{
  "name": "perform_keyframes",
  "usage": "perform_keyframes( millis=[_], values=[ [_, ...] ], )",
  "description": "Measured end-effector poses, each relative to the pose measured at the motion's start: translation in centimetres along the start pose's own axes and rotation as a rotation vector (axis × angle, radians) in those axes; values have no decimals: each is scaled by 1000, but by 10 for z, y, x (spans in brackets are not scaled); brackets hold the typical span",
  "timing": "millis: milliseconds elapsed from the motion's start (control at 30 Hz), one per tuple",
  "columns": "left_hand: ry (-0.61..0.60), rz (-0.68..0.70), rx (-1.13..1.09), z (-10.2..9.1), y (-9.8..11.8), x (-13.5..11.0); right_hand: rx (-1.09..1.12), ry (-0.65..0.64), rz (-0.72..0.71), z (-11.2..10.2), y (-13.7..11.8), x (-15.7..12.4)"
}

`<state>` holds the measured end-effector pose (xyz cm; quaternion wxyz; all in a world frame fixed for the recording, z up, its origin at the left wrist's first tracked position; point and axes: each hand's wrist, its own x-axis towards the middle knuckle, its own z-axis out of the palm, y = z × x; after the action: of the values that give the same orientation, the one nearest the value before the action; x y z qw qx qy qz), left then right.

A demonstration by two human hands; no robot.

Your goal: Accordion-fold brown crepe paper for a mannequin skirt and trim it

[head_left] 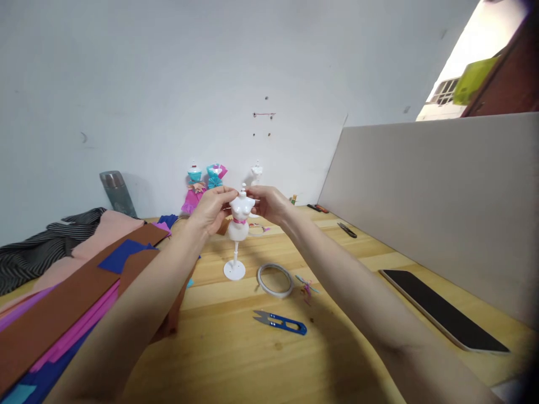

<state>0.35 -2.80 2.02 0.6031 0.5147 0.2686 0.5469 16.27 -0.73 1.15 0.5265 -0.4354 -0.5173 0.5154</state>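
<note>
A small white dress form (241,209) stands upright on its round base on the wooden table, with a pink band around its waist. My left hand (214,209) is closed at its shoulder on the left, thumb and fingers bent in beside the neck. At the opposite shoulder, my right hand (269,203) is closed too, with its fingertips partly hidden behind the form. A brown piece (224,226) shows just below my left fingers; whether they touch it I cannot tell. In front of the base lie a roll of tape (275,265) and blue thread snips (281,322).
Coloured sheets and strips (63,306) pile up at left beside striped fabric (50,247) and a flask (118,193). Dressed forms (195,191) stand by the wall. Thread scraps (307,286), a phone (442,308) and black snips (347,230) lie at right, near a grey partition (438,196).
</note>
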Motion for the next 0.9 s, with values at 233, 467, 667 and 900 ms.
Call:
perform_keyframes(
  millis=[233, 467, 667, 900],
  values=[
    [38, 130, -38, 5, -11, -7, -536, 236, 208, -63, 80, 38],
    [16, 207, 37, 9, -16, -15, -816, 254, 324, -89, 132, 57],
    [34, 286, 137, 7, -18, -19, -818, 214, 366, -96, 129, 64],
    [39, 402, 337, 1, -21, -16, -516, 87, 243, -103, 95, 37]
  ],
)
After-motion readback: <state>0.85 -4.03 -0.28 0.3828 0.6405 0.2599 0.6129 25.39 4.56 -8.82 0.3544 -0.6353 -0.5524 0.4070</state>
